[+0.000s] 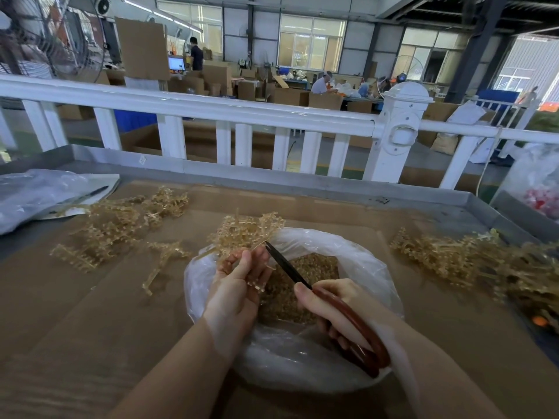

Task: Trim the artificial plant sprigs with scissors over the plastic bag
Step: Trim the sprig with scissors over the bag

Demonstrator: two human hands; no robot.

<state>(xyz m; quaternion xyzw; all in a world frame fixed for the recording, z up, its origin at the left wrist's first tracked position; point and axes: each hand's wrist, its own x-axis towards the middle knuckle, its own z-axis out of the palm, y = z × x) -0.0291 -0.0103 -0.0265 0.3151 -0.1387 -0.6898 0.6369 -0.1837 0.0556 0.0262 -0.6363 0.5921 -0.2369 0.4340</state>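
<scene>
Trimming underway: our left hand (239, 276) grips a sprig (246, 231), right hand (329, 303) grips scissors (326, 300) over the bag (372, 267); we judge a snip comes next.

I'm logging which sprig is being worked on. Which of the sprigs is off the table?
The sprig gripped by the left hand above the plastic bag; the others lie on the cardboard.

I saw a thin, glossy clear plastic bag (363, 267), matt brown cardboard sheet (121, 313), and glossy red-handled dark-bladed scissors (348, 316).
</scene>
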